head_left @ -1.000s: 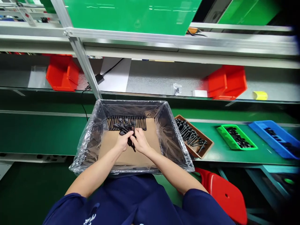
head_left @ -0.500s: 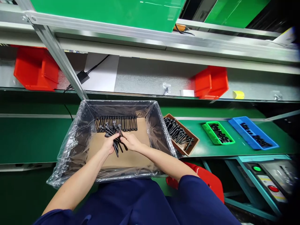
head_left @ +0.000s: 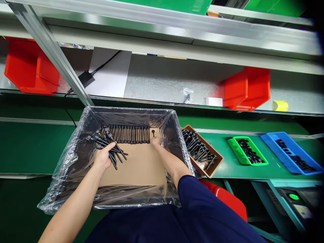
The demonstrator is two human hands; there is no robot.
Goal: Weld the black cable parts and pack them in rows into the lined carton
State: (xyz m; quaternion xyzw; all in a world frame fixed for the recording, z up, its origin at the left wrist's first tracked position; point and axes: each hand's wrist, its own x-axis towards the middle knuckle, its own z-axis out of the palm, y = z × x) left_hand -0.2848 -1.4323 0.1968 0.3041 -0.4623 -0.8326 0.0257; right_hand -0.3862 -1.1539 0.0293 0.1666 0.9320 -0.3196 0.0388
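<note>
My left hand (head_left: pixel 103 156) is closed around a fanned bunch of black rods with wide heads (head_left: pixel 107 136), over the left part of a plastic-lined bin (head_left: pixel 129 111). In my right hand (head_left: pixel 156 140) is one black rod (head_left: pixel 153 132), its head pointing away from me; the fingers partly hide it. That rod is just right of a row of similar black rods (head_left: pixel 131 134). The row lies side by side on a cardboard sheet (head_left: pixel 136 165) along the bin's far side.
Right of the bin stand a brown box (head_left: pixel 218 163) of black rods, a green tray (head_left: pixel 234 149) and a blue tray (head_left: pixel 272 140) with small black parts. Red bins (head_left: pixel 258 88) sit on the shelf behind. A red stool (head_left: pixel 230 199) is at lower right.
My hands have come apart. The left has moved left with the bunch; the right has taken one rod right, to the row's end. The view has shifted.
</note>
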